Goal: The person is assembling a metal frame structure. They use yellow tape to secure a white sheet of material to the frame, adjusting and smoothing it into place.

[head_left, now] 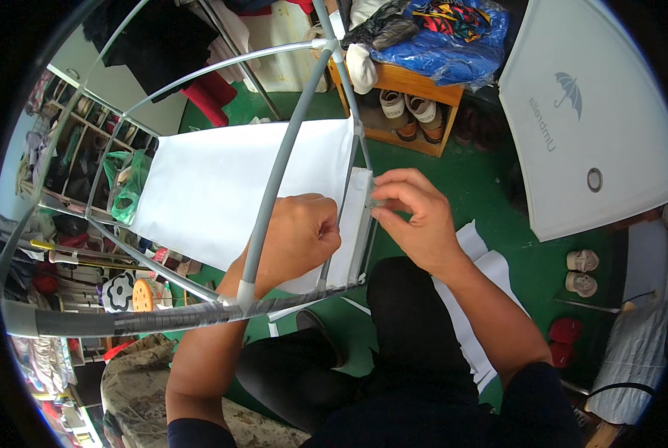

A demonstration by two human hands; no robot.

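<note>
Green floor (468,172) under grey frame (274,187), both hands' grip (300,235) (412,213) pinched, seemingly, on white fabric panel (222,194)

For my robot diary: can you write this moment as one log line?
left hand: gripping white fabric | right hand: pinching fabric edge at grey frame

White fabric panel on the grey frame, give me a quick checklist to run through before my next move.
1. Left hand gripping the folded edge of the white fabric panel: ok.
2. Right hand pinching the panel edge at the thin rod: ok.
3. Panel lying flat, no visible wrinkles: ok.
4. Edge fully seated along the rod: cannot tell, hands cover it.
5. Grey frame tube joints taped and holding: cannot tell.
</note>
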